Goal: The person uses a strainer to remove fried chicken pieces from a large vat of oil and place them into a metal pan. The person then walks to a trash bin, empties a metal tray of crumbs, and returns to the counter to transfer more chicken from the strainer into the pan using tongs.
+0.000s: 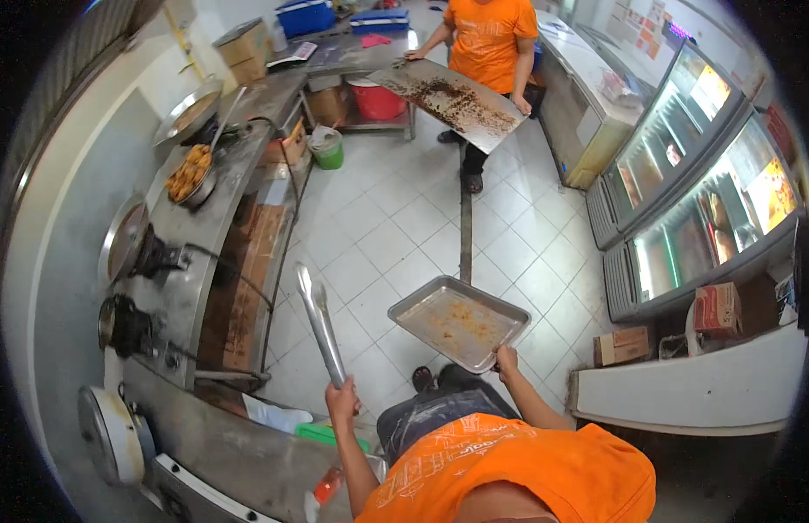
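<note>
My left hand [343, 400] grips a pair of metal tongs [320, 327] near their lower end, with the tips pointing up and away from me. In my right hand [506, 363] is the near right corner of a shallow metal tray [411, 312]. Orange-brown crumbs and grease [462, 320] lie scattered over the tray's bottom. The tray hangs over the tiled floor, tilted towards me. To the left, fried pieces of food [190, 171] are heaped in a metal bowl [202, 191] on the steel counter [182, 229].
A co-worker in an orange shirt [489, 39] carries a stained metal sheet [466, 108] ahead. Woks [124, 242] and gas burners [126, 323] line the left counter. A green bucket [327, 151] stands on the floor. Glass-door refrigerators [692, 235] and a white counter [692, 386] are at right.
</note>
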A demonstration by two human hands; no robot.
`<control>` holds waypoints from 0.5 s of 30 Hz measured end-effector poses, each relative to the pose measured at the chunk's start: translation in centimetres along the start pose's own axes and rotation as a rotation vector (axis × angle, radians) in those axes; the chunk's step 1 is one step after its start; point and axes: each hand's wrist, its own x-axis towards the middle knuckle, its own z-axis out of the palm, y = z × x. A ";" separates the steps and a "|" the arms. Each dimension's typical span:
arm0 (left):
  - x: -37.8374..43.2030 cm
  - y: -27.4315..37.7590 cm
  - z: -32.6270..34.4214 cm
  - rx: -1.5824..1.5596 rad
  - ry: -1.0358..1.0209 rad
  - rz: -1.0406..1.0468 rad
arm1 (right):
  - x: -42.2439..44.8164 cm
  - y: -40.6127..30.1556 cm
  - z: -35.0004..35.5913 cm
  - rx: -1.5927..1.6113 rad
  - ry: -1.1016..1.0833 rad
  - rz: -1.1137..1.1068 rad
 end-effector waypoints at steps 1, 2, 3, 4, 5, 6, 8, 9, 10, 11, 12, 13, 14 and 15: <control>2.3 4.2 1.0 0.039 -0.014 -0.005 | 0.6 -0.9 1.4 0.023 0.016 0.031; 4.3 7.5 1.3 -0.004 0.005 0.049 | -0.9 -5.8 4.3 0.022 -0.044 0.060; 5.8 10.2 1.9 -0.042 0.002 0.096 | -2.1 -10.0 5.9 0.024 -0.081 0.092; 7.4 12.6 3.2 -0.013 -0.024 0.087 | -0.9 -11.0 6.7 0.028 -0.115 0.105; 8.9 14.9 4.5 -0.021 -0.003 0.119 | 0.2 -12.2 8.1 0.019 -0.123 0.088; 10.2 16.4 5.4 -0.042 0.031 0.142 | 1.2 -13.9 10.1 -0.008 -0.140 0.068; 13.3 19.3 6.0 -0.060 0.037 0.141 | 1.6 -19.3 15.9 -0.005 -0.168 0.045; 14.3 20.1 5.6 -0.094 0.052 0.147 | 2.3 -20.7 18.8 0.061 -0.229 0.070; 15.6 19.3 5.5 -0.115 0.076 0.138 | 3.9 -21.7 21.5 0.078 -0.282 0.084; 16.1 19.7 5.8 -0.113 0.082 0.125 | 5.6 -22.7 24.4 0.090 -0.343 0.095; 16.7 21.1 6.4 -0.101 0.149 0.102 | 7.5 -24.2 28.2 0.055 -0.407 0.106; 17.6 22.6 6.3 -0.097 0.232 0.086 | 8.5 -26.3 33.2 0.056 -0.388 0.159; 18.5 22.4 6.6 -0.154 0.247 0.068 | 10.1 -28.3 36.3 0.035 -0.369 0.203; 18.3 22.4 6.1 -0.186 0.323 0.048 | 10.0 -29.8 39.2 -0.028 -0.425 0.212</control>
